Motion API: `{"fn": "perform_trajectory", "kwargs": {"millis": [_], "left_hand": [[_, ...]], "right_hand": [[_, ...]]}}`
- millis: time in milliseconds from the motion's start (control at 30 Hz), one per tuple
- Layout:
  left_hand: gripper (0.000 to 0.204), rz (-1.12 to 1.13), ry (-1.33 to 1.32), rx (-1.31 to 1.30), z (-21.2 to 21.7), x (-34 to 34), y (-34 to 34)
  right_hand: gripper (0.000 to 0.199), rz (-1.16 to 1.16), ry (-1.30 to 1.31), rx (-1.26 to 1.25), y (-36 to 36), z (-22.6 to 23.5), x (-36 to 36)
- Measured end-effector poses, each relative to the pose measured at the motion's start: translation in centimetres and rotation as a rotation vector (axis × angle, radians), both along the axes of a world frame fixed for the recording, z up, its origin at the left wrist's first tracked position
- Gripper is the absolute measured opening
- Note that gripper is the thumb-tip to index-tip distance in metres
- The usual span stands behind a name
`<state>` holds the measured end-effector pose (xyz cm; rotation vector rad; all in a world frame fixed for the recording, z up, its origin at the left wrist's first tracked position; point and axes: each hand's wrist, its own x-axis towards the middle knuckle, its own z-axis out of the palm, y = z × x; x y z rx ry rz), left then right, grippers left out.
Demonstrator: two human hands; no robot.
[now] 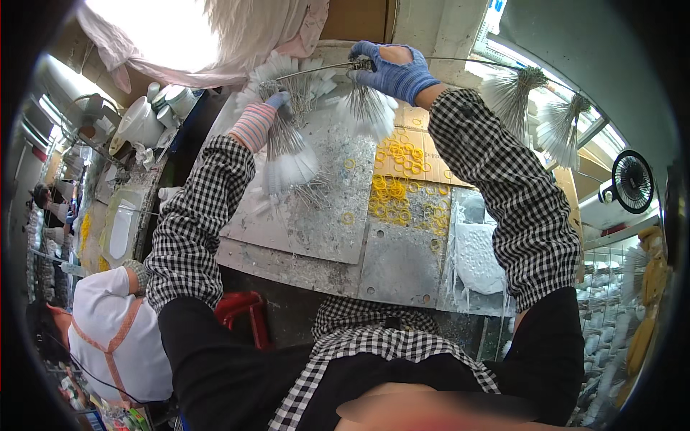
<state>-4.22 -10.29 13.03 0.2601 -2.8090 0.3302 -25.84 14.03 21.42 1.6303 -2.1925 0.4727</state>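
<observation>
Now | hands: left (pixel 260 118), right (pixel 392 68) | brush bundle (pixel 287 154) between, gripped by both

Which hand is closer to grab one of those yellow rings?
Right, probably. The right hand hovers just above the yellow rings, though it grips a wire brush bundle. The left hand sits farther left, holding another bundle.

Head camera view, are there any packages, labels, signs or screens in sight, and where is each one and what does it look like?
No screens or signs show.
Flattened cardboard sheets: on the workbench below the right hand, tan, strewn with yellow rings.
Cardboard panel: upright at the top, plain brown.
Colourful packets: bottom left corner, too small to tell apart.
</observation>
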Motion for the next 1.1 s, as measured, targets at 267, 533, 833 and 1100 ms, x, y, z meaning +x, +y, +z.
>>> {"fn": "perform_trajectory", "kwargs": {"millis": [267, 533, 833, 1100], "left_hand": [[0.018, -0.104, 0.325, 1.926, 1.0, -0.5, 2.0], [0.009, -0.17, 0.201, 2.22, 1.3, 0.3, 2.6], [0.014, -0.128, 0.247, 2.117, 2.0, 0.7, 3.5], [0.011, -0.116, 0.231, 2.152, 2.5, 0.8, 3.8]], "right_hand": [[0.045, 0.049, -0.008, -0.023, 0.5, -0.2, 0.3], [0.044, 0.082, 0.0, -0.027, 1.0, -0.7, 0.2], [0.046, 0.131, 0.005, -0.061, 1.0, -0.6, 0.1], [0.045, 0.112, 0.005, -0.043, 1.4, -0.4, 0.6]]}}
